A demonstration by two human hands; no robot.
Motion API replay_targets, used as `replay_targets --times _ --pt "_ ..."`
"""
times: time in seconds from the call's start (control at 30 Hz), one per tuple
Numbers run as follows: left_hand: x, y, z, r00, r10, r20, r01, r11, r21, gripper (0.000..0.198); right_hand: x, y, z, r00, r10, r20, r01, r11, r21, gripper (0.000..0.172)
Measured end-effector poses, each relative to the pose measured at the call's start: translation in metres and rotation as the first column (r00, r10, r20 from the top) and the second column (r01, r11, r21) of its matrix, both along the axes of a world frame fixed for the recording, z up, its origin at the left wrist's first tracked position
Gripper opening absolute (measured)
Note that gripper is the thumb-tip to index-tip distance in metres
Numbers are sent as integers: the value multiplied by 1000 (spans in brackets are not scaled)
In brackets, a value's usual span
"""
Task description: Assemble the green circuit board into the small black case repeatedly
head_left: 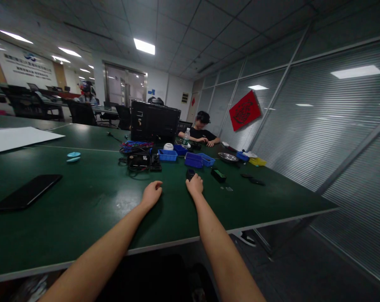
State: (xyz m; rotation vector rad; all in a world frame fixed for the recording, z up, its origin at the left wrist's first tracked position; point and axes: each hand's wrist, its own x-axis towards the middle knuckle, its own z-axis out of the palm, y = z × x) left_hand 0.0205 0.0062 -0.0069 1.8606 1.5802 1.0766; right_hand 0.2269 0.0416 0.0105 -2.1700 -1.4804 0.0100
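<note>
My right hand [195, 184] is closed around the near end of a small dark object with a rounded top [190, 172], low over the green table [108, 201]; my fingers cover much of it, so its kind is unclear. My left hand [152, 193] rests on the table to the left, fingers loosely bent and a little apart, with nothing visible in it. Right of my right hand lies a black box with a green top [218, 175]. Small clear pieces [229, 189] are on the table nearby. Beyond my hands stand blue trays [193, 160].
A black monitor [155, 121] stands behind tangled cables and a black power unit [138, 161]. There are also a white ball [168, 147], a bottle [186, 136], a metal plate [228, 157], a turquoise item [73, 156] and a black tablet-like slab [27, 191]. A person [202, 128] sits across the table.
</note>
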Motion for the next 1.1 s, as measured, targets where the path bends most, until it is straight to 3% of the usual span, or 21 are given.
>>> replay_targets --times 0.1,0.2,0.27,0.33,0.37,0.43,0.53,0.6,0.67,0.73,0.83,0.97,1.03,1.1 --pt "-1 1 -2 1000 -3 -7 3 1000 7 33 -1 -3 4 998 -41 -39 43 997 65 52" --pt "-2 2 -3 1000 -2 -3 2 1000 11 33 -3 -9 12 997 -56 -59 70 960 272 56" --pt "-3 2 -3 1000 5 3 -5 1000 21 33 -6 -13 16 997 27 -77 8 908 418 58" --pt "-4 1 -1 999 40 6 -40 998 49 37 -13 -14 17 967 211 -140 -120 869 480 55" --pt "-4 0 0 998 68 7 -68 995 72 41 -18 -14 16 924 322 -208 -195 862 468 52" --pt "-5 -3 3 993 119 -1 -118 983 142 50 -27 -12 11 762 503 -407 -354 851 389 44" --pt "-6 -7 8 991 117 -60 -98 962 256 64 -39 -11 1 474 584 -659 -549 781 298 39" --pt "-5 -11 11 991 63 -119 -27 959 281 71 -43 -12 -3 392 584 -711 -615 741 269 36" --pt "-4 -13 11 986 2 -165 42 964 263 74 -44 -14 -3 436 598 -673 -648 728 227 37" --pt "-3 -13 9 979 -50 -197 94 970 223 73 -42 -16 1 551 645 -530 -658 726 199 39" --pt "-3 -11 4 973 -88 -211 129 973 191 68 -32 -16 9 748 613 -254 -571 790 222 37" --pt "-4 -7 -1 978 -94 -186 131 972 196 58 -8 -13 16 967 220 -129 -172 936 307 34" --pt "-4 -5 -1 978 -94 -187 125 979 161 49 5 -11 16 991 44 -125 -8 962 274 37" --pt "-5 -5 0 977 -100 -187 124 985 120 44 14 -10 13 992 -50 -118 71 981 183 43"
